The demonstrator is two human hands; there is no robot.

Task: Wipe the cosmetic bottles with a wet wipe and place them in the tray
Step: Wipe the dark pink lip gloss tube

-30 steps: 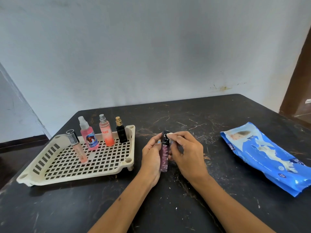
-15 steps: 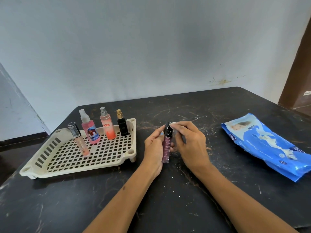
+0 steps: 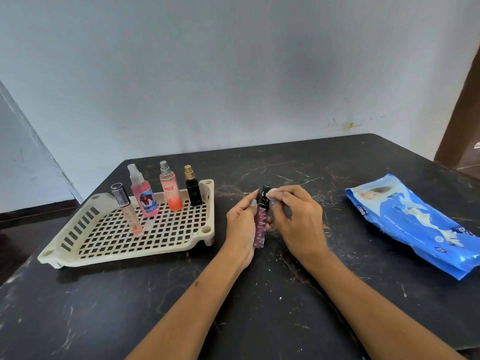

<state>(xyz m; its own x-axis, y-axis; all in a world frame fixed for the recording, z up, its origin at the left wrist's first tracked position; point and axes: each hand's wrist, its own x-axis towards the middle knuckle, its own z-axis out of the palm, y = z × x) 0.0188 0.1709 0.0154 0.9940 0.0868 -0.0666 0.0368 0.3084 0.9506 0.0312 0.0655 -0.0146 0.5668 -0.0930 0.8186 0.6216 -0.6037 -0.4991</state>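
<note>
purple lip gloss tube (image 3: 260, 224) held upright over the table (image 3: 259, 320), same as a second ago, left hand (image 3: 240, 226) gripping it, right hand (image 3: 298, 219) still pinching a wet wipe (image 3: 272, 193) on its black cap, peach bottle (image 3: 170, 192) reading ENVAGE in the tray (image 3: 130, 252), blue wipes pack (image 3: 415, 224) saying "caring baby wet wipes"

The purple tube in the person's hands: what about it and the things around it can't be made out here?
- Purple tube, head view: its far side is hidden by the left hand.
- Wet wipe: mostly hidden under the right hand.
- Wipes pack: right end cut off by the frame edge.
- Black bottle in the tray: label too small to read.
</note>
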